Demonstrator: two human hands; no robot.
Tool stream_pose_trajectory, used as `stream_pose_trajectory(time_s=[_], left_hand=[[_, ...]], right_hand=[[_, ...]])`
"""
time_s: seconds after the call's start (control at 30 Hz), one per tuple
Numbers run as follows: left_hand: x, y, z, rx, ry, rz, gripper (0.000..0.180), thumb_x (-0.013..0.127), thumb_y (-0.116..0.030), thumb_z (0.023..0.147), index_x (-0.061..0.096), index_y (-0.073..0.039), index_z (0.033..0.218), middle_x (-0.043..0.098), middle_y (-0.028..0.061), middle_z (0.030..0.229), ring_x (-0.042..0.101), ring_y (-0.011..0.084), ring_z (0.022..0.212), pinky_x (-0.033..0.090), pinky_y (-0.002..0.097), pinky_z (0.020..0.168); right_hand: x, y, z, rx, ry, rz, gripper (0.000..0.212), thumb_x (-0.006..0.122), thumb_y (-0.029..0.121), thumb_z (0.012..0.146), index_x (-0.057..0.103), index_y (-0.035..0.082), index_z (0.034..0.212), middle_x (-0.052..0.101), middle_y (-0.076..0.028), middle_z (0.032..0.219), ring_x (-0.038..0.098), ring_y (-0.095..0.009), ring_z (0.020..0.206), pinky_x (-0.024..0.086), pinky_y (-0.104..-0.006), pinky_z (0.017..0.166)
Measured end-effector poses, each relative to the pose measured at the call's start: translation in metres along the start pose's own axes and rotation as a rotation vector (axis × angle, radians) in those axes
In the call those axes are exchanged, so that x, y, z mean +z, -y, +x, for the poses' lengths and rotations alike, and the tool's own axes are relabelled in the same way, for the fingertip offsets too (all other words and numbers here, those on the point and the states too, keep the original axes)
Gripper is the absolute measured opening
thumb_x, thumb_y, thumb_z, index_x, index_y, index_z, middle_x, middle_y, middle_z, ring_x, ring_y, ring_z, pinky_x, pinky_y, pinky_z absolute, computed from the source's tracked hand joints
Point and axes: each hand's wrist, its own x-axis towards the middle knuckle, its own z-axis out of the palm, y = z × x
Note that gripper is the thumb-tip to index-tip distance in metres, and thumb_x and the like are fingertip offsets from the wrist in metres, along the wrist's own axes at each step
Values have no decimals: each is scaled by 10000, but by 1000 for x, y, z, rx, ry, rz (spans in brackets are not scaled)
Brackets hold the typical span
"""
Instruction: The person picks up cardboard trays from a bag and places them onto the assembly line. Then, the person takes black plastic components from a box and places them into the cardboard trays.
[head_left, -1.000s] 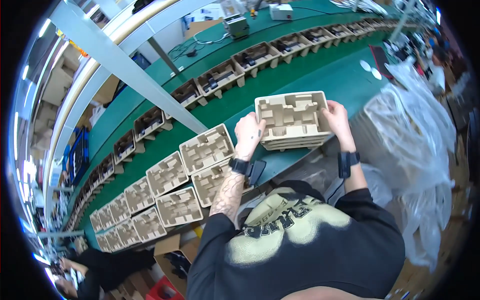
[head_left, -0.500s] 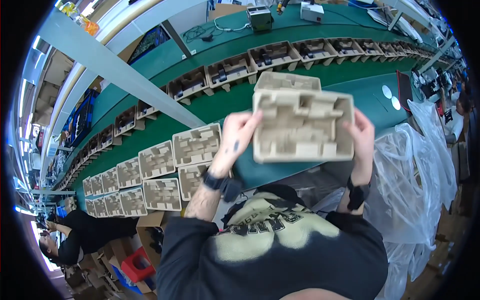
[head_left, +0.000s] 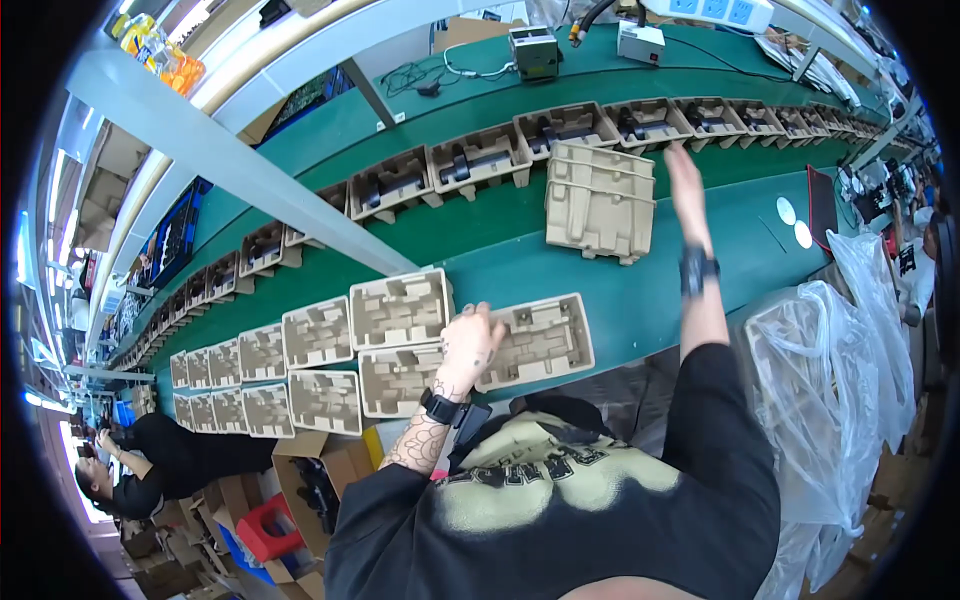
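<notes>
A beige molded-pulp tray lies hollow side up on the green bench, angled slightly. My left hand is closed at its left end, fingers curled over the rim. Farther off and to the right, a short stack of pulp trays rests upside down, ribbed undersides showing. Beside its right edge is my right hand, fingers stretched out and nothing in it; whether it touches the stack I cannot tell. Two rows of open pulp trays run leftward from my left hand.
Beyond the bench, a long line of trays holding black parts crosses the view. A slanting grey post stands at left. Clear plastic bags hang at right. A co-worker is at far left, near a red stool.
The tray that both hands held up is now down on the bench at the end of the rows. My left hand moved nearer with it; my right hand let go and reached toward the stack.
</notes>
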Motion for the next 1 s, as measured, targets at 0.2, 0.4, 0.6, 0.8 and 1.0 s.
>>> stream_pose_trajectory(time_s=[0.2, 0.4, 0.6, 0.8, 1.0], left_hand=[[-6, -22, 6, 146, 59, -270, 272, 579, -248, 853, 621, -33, 1015, 663, 157, 852, 642, 340, 787, 522, 388, 692], [-8, -3, -1, 19, 218, -492, 326, 563, -278, 887, 600, -35, 1101, 671, 162, 901, 658, 295, 832, 516, 357, 728], [-25, -50, 82, 129, 183, -660, 416, 539, -350, 917, 563, -23, 1172, 658, 180, 995, 643, 280, 941, 489, 360, 824], [112, -75, 204, 330, -27, -492, 613, 541, -371, 885, 362, -32, 1364, 603, 181, 1124, 592, 288, 1011, 460, 363, 848], [121, -130, 204, -20, 190, -1242, 509, 541, -396, 881, 463, -28, 1223, 582, 36, 968, 546, 150, 854, 430, 303, 779]], right_hand=[[48, -50, -12, -136, 344, -722, 848, 791, 336, 684, 392, 51, 1376, 351, -246, 1386, 355, -375, 1305, 353, -378, 1044], [16, -42, -134, -469, -96, -640, 365, 576, -44, 722, 511, -7, 1080, 437, -222, 1179, 459, -433, 1078, 358, -462, 1044], [-40, -97, -261, -348, 220, -694, 249, 552, -40, 764, 561, 2, 1009, 545, -135, 972, 560, -327, 900, 378, -465, 1000], [-30, -39, -135, 43, -456, -99, 475, 603, 253, 872, 480, 7, 1260, 551, -113, 1121, 522, -230, 1030, 397, -357, 904], [-54, -109, -72, 406, -67, 315, 647, 446, 536, 912, 494, -4, 1266, 525, -130, 1277, 477, -221, 1176, 376, -329, 964]])
